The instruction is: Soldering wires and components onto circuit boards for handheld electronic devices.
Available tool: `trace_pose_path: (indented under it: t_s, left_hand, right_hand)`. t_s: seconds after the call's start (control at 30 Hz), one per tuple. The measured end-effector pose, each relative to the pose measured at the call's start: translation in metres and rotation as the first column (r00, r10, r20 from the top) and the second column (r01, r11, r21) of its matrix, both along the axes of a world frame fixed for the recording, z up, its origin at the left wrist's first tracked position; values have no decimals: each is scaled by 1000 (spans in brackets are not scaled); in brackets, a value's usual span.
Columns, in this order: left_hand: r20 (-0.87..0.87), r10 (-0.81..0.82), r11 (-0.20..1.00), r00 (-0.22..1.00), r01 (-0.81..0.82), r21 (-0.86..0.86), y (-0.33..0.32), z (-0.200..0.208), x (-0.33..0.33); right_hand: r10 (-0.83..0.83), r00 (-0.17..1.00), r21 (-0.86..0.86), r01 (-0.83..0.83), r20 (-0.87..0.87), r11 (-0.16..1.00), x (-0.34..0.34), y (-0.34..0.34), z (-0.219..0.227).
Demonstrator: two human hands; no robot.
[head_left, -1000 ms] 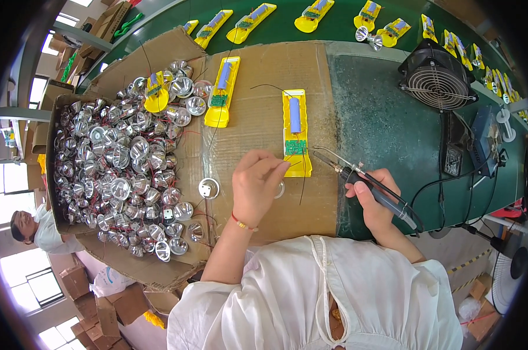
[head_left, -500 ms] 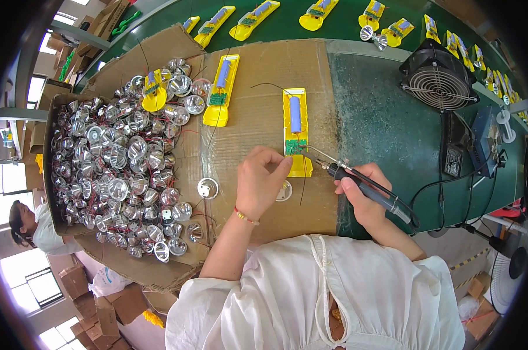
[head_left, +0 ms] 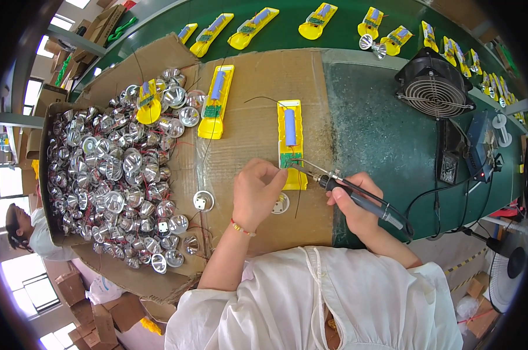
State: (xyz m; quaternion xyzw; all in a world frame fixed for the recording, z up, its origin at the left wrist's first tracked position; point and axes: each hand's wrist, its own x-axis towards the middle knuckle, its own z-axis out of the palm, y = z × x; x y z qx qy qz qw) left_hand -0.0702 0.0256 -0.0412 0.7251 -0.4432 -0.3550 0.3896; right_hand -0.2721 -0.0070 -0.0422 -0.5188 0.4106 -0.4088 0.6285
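In front of me lies a yellow flashlight housing [head_left: 300,125] with a blue cylindrical battery [head_left: 290,127] and a small green circuit board [head_left: 288,158]. My right hand [head_left: 360,204] is closed around a soldering iron [head_left: 363,200] with a thin curved feed tube fixed along it. Its tip points left, close by the board's lower edge. My left hand [head_left: 257,191] pinches thumb and forefinger together beside the board; whatever is between them is hidden. Partly behind that hand sits a round reflector lamp [head_left: 281,203]. Another reflector lamp [head_left: 204,201] rests to its left.
A cardboard box [head_left: 63,230] heaped with silvery reflector lamps [head_left: 113,201] stands left, one yellow housing [head_left: 149,108] atop them. Another housing [head_left: 215,105] lies on the cardboard sheet [head_left: 252,79]. Several more line the far bench. A black fan [head_left: 433,87] and blue power unit [head_left: 481,149] stand right.
The soldering iron's tip has moved left, nearer the circuit board. My left hand keeps its pinch beside the board. The whole view has shifted slightly, so the bench appears lower.
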Motion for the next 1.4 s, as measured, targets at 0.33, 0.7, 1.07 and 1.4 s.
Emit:
trace_pose_path:
  t_s: [0.33,0.7,1.07,1.4]
  left_hand:
    - [41,1,999,999,1,-41,1,-1,3]
    - [22,89,995,996,-90,43,-1,1,0]
    - [330,-86,996,940,70,59,-3,13,-1]
    - [712,-59,998,700,18,65,-248,36,65]
  right_hand:
    - [-60,996,-48,63,60,997,-6,0,8]
    - [-158,983,-58,163,90,985,-28,-7,-1]
    - [-242,970,-142,236,-25,961,-49,-21,-13]
    - [-173,985,-58,172,-9,983,-52,-22,-16]
